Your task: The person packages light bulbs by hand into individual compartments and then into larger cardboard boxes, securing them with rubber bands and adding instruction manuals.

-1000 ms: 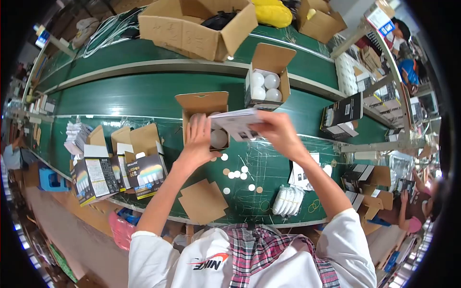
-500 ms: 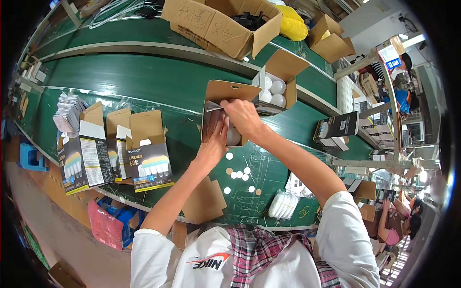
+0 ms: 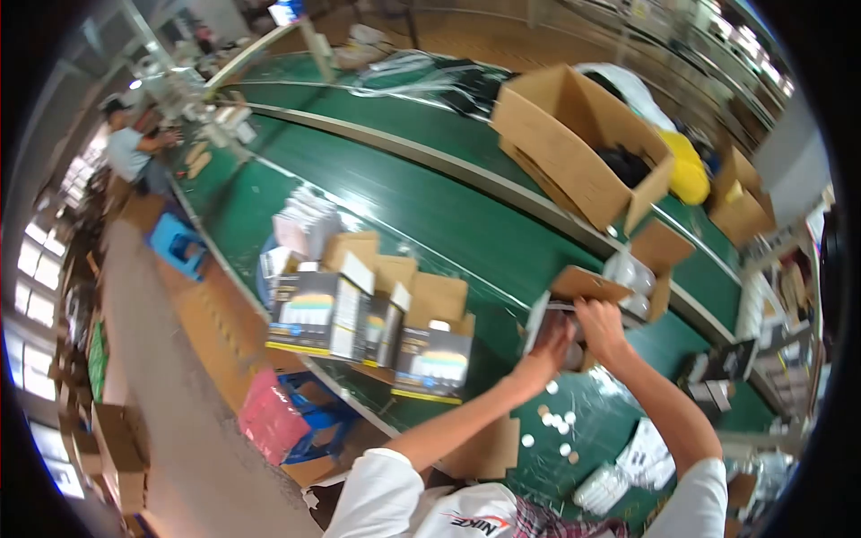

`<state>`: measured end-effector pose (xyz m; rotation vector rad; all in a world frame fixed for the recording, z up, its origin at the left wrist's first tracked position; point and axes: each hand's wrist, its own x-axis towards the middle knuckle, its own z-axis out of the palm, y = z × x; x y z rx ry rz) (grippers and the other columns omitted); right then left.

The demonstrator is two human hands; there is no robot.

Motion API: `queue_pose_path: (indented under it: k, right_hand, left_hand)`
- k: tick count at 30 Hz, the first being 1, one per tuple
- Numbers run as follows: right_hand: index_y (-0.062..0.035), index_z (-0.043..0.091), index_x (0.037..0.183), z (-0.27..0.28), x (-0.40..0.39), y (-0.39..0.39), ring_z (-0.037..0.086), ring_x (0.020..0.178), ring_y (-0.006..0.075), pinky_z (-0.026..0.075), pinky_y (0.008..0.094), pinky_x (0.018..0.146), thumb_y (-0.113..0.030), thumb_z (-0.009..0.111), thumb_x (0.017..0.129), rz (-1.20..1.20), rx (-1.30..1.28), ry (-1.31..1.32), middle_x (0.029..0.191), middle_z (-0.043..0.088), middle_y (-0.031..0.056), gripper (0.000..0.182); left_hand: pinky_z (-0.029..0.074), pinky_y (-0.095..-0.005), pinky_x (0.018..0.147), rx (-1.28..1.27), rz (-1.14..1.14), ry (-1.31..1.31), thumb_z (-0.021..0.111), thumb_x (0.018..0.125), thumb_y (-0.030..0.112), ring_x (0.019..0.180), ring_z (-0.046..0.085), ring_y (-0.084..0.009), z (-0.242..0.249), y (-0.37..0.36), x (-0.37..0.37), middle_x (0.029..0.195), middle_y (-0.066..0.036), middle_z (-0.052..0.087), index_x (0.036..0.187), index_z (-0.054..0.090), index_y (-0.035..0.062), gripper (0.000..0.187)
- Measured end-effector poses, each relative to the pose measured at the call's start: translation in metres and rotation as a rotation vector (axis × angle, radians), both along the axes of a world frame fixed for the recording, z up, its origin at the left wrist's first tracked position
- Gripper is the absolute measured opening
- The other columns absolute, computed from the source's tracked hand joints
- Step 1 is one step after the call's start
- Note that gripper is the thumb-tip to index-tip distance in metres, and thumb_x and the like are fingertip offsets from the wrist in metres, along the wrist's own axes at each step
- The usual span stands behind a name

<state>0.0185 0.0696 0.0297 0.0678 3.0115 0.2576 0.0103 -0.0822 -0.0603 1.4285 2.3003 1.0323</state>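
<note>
Both hands work at the mouth of an open carton with a brown flap (image 3: 587, 285). My left hand (image 3: 545, 354) reaches into its near left side, fingers stretched along the inside, beside a white round bulb (image 3: 574, 357). My right hand (image 3: 599, 325) bends over the opening by the raised flap, its fingers closed together; what they hold is hidden. Right behind stands a second open carton (image 3: 662, 296) with white round bulbs (image 3: 630, 273) in it. Small white discs (image 3: 558, 420) lie on the green table in front of the hands.
Several printed LED bulb boxes (image 3: 435, 359) stand open on the left, with stacked leaflets (image 3: 307, 220) behind. A large cardboard box (image 3: 574, 152) sits beyond the rail. White wrapped items (image 3: 603, 489) lie near right. A person (image 3: 134, 148) is at the far left.
The view has swung left, so the table and boxes appear shifted right and tilted. Both hands stay at the same carton, and its flap appears lower over the opening.
</note>
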Motion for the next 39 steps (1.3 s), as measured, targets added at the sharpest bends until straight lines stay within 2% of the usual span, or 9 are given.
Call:
queue_pose_path:
  k: [4,14,17,21,24,26,31,34,39]
  right_hand:
    - [-0.0022,0.058,0.093,-0.027,0.001,0.008,0.067,0.073,0.0299,0.055,0.0357,0.061,-0.004,0.069,0.065,0.008,0.041,0.140,0.076,0.066,0.0135,0.030]
    - [-0.0044,0.063,0.087,0.000,0.003,0.000,0.069,0.074,0.0256,0.055,0.0342,0.060,-0.006,0.063,0.073,0.083,0.089,-0.010,0.076,0.067,0.0131,0.014]
    - [-0.0071,0.065,0.082,-0.035,-0.005,0.009,0.069,0.076,0.0234,0.055,0.0333,0.060,-0.007,0.064,0.073,0.010,0.149,0.009,0.079,0.068,0.0111,0.009]
    - [-0.0101,0.069,0.078,-0.004,-0.004,-0.006,0.069,0.081,0.0219,0.055,0.0329,0.065,-0.010,0.063,0.075,0.019,0.084,-0.088,0.088,0.069,0.0073,0.007]
    - [-0.0082,0.068,0.081,0.001,0.009,-0.012,0.067,0.089,0.0223,0.053,0.0334,0.067,-0.015,0.067,0.073,0.064,0.117,0.142,0.091,0.068,0.0100,0.011]
    - [-0.0085,0.069,0.078,0.022,0.014,-0.012,0.068,0.084,0.0216,0.053,0.0330,0.065,-0.016,0.069,0.071,0.054,0.063,0.094,0.086,0.069,0.0100,0.010]
    - [-0.0128,0.071,0.073,0.013,-0.003,-0.003,0.069,0.074,0.0210,0.052,0.0332,0.059,-0.016,0.069,0.072,-0.020,0.078,-0.017,0.075,0.069,0.0038,0.004]
    - [-0.0112,0.071,0.070,-0.018,-0.010,-0.009,0.069,0.075,0.0232,0.053,0.0337,0.061,-0.009,0.073,0.062,-0.038,0.066,0.049,0.075,0.069,0.0078,0.009]
    - [-0.0085,0.070,0.074,-0.003,-0.007,-0.018,0.069,0.075,0.0224,0.052,0.0335,0.062,-0.008,0.065,0.070,-0.100,0.019,-0.047,0.076,0.069,0.0090,0.006]
  left_hand:
    - [0.027,-0.0508,0.108,-0.054,0.025,0.241,0.068,0.069,0.005,0.134,0.024,-0.0423,0.009,0.003,-0.001,0.140,-0.021,0.029,0.141,0.022,-0.0068,0.086]
    - [0.025,-0.0517,0.109,-0.044,0.009,0.160,0.054,0.078,0.005,0.133,0.026,-0.0416,0.012,-0.002,0.005,0.137,-0.021,0.033,0.141,0.026,-0.0018,0.069]
    - [0.027,-0.0493,0.109,-0.118,-0.018,0.368,0.051,0.082,0.007,0.131,0.030,-0.0414,0.034,-0.007,-0.005,0.137,-0.021,0.034,0.140,0.028,0.0002,0.062]
    - [0.027,-0.0417,0.111,0.076,0.020,-0.192,0.049,0.077,-0.002,0.131,0.029,-0.0433,-0.002,0.022,-0.013,0.139,-0.023,0.031,0.140,0.028,-0.0004,0.066]
    - [0.030,-0.0411,0.109,0.037,-0.002,0.166,0.048,0.077,-0.002,0.133,0.025,-0.0452,0.014,-0.006,0.000,0.141,-0.023,0.029,0.141,0.026,-0.0010,0.067]
    - [0.024,-0.0525,0.109,-0.074,-0.027,0.327,0.073,0.066,0.007,0.139,0.012,-0.0424,0.005,-0.004,-0.001,0.144,-0.020,0.024,0.142,0.026,0.0010,0.089]
    - [0.020,-0.0536,0.110,-0.117,-0.023,0.305,0.074,0.065,0.004,0.139,0.012,-0.0421,0.020,-0.001,-0.005,0.144,-0.019,0.025,0.140,0.028,-0.0002,0.088]
    - [0.021,-0.0535,0.110,-0.154,-0.058,0.248,0.071,0.068,0.001,0.139,0.012,-0.0405,0.031,-0.004,-0.004,0.144,-0.017,0.024,0.139,0.031,-0.0004,0.082]
    - [0.020,-0.0600,0.107,-0.114,-0.070,0.274,0.067,0.069,0.002,0.138,0.013,-0.0431,0.033,-0.004,-0.003,0.142,-0.020,0.026,0.136,0.035,-0.0018,0.074]
